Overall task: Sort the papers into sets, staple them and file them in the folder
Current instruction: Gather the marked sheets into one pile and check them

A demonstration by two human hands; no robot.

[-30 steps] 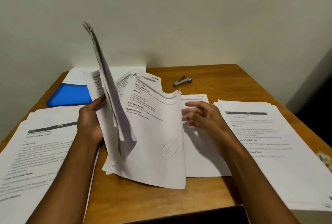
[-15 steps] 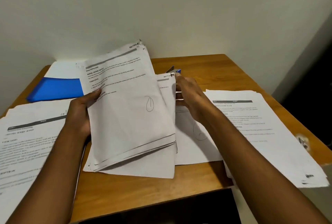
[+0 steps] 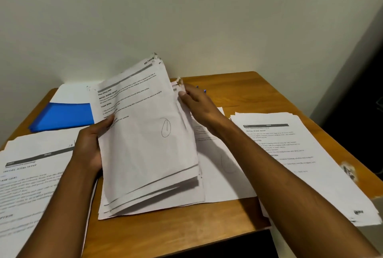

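A thick bundle of printed papers (image 3: 145, 143) is tilted up off the middle of the wooden table (image 3: 238, 87), its lower edge resting on the table. My left hand (image 3: 91, 143) grips its left edge, thumb on the top sheet, which bears a pen-drawn oval. My right hand (image 3: 194, 102) pinches the upper right corner of the sheets behind the top ones. A blue folder (image 3: 64, 115) lies open at the back left. The stapler is hidden behind my right hand; only a blue tip (image 3: 204, 91) shows.
A stack of printed sheets (image 3: 31, 175) covers the table's left side and another stack (image 3: 300, 154) its right side, overhanging the front edge. A single sheet (image 3: 226, 175) lies under my right forearm. A wall stands close behind the table.
The bundle, held nearly upright and fanned a second ago, now leans back with its top sheet facing me. My right hand moved from the table sheet to the bundle's upper right corner.
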